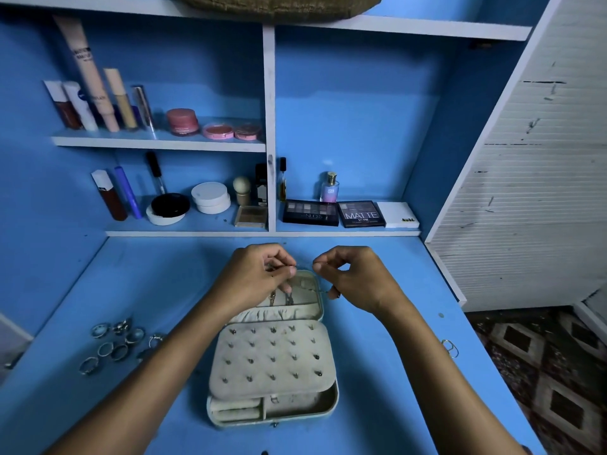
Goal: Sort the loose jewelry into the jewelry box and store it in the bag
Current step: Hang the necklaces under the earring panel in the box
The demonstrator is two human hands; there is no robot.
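Note:
A pale beige jewelry box [328,400] lies open on the blue desk, its lid tilted back and a studded earring panel [272,359] folded over the base. Above the lid, my left hand [259,277] and my right hand [351,274] each pinch one end of a thin chain [303,266] stretched between them. Two pendants [281,298] hang inside the lid below my left hand. Several silver rings [118,343] lie loose on the desk to the left of the box. A woven bag [279,4] sits on the top shelf, mostly cut off.
Shelves behind the desk hold cosmetics: tubes [88,103], pink jars [184,121], eyeshadow palettes [331,213], a perfume bottle [329,188]. A small ring [449,348] lies at the desk's right edge. A white slatted panel [525,192] stands to the right, above a patterned carpet [542,372].

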